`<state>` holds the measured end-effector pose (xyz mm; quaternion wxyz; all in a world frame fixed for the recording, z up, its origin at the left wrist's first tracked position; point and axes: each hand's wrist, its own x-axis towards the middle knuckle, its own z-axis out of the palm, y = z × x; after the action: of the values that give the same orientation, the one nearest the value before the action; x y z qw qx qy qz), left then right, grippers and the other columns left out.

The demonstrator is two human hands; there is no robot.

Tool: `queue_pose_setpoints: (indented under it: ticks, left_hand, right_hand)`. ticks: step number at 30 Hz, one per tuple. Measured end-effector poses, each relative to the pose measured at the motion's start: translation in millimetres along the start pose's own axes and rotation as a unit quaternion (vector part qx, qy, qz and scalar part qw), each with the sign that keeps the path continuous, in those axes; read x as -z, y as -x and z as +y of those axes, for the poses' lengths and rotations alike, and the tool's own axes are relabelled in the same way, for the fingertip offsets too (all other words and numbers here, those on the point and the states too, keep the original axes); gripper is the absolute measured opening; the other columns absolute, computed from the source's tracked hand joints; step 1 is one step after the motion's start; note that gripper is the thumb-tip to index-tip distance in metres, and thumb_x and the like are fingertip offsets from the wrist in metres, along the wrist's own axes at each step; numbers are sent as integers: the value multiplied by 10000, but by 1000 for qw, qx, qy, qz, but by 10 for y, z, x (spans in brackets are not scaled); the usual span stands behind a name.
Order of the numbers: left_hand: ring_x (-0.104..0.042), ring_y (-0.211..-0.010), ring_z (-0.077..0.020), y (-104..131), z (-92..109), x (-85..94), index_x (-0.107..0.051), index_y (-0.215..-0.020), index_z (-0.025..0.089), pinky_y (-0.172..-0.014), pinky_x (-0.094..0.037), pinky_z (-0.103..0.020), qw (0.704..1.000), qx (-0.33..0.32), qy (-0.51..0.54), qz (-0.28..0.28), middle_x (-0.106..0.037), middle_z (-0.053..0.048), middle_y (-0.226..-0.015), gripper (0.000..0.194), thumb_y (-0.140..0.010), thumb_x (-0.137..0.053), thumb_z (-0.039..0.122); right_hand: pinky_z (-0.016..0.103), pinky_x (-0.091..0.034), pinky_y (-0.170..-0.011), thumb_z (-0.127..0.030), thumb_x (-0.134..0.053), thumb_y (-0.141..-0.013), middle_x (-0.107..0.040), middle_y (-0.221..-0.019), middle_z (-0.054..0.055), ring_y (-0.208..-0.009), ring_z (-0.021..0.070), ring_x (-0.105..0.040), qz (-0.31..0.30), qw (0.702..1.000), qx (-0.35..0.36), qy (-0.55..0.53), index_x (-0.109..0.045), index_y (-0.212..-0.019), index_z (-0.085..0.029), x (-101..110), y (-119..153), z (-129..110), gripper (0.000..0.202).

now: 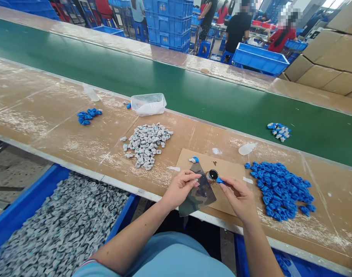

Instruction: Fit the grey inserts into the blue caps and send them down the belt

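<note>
My right hand [238, 195] pinches a small blue plastic part [220, 180] between thumb and fingers, right beside a small round jar [213, 175] with a black inside. My left hand [182, 187] is closed, its thumb and fingertips together over a camouflage cloth [197, 198]; whatever it may hold is too small to make out. The cloth lies across a cardboard sheet [233, 165] and hangs over the table edge. At the cloth's upper tip rests a blue-and-white piece [194, 159].
Grey parts [148, 142] are heaped left, blue parts [282, 190] right. A clear plastic tub [148, 104] and a white bottle [247, 148] stand near the green conveyor belt [176, 82]. A blue bin [56, 181] of grey parts sits below left. People work beyond stacked blue crates [168, 23].
</note>
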<state>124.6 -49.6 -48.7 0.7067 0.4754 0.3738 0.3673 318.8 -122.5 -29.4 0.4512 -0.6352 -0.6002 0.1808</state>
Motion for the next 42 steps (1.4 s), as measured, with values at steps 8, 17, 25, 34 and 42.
queue_pose_setpoints:
  ticks: [8, 17, 25, 34, 42]
  left_hand:
    - [-621, -825, -149, 44, -70, -81, -656, -927, 160, -809, -533, -314, 998, 42, 36, -31, -654, -29, -837, 319, -665, -763, 308]
    - [-624, -758, -126, 21, -42, -78, -602, -924, 170, -737, -496, -265, 996, 36, -2, -86, -646, -10, -787, 313, -661, -753, 247]
    - [-589, -687, -105, 54, -20, -188, -564, -829, 168, -689, -513, -257, 996, 58, 47, -49, -597, 10, -750, 337, -630, -779, 334]
    - [-652, -797, -178, -292, 120, 49, -620, -867, 181, -787, -546, -338, 978, -56, -196, 40, -674, -43, -835, 175, -722, -616, 278]
    - [-668, -897, -211, -373, 72, 197, -614, -1014, 191, -852, -548, -395, 925, -167, -333, 75, -671, -91, -1058, 263, -779, -508, 243]
  right_hand:
    - [312, -582, -783, -220, -613, -834, -732, -962, 55, -882, 179, -686, -38, 998, 2, -44, -701, -996, -247, -170, 65, -149, 186]
    - [280, -587, -730, -172, -625, -827, -745, -885, 33, -826, 163, -699, -75, 994, 63, -48, -725, -970, -261, -120, 17, -195, 196]
    - [280, -580, -671, -214, -609, -851, -751, -883, 32, -775, 160, -698, -10, 999, 31, -26, -732, -998, -281, -258, 164, -132, 203]
    - [377, -456, -750, -296, -511, -873, -743, -851, 92, -807, 240, -643, 113, 925, -68, 357, -736, -887, -208, 453, 63, 326, 243]
    - [314, -379, -673, -173, -573, -764, -731, -802, 63, -731, 215, -603, 28, 837, -142, 528, -724, -930, -229, 835, -5, 620, 231]
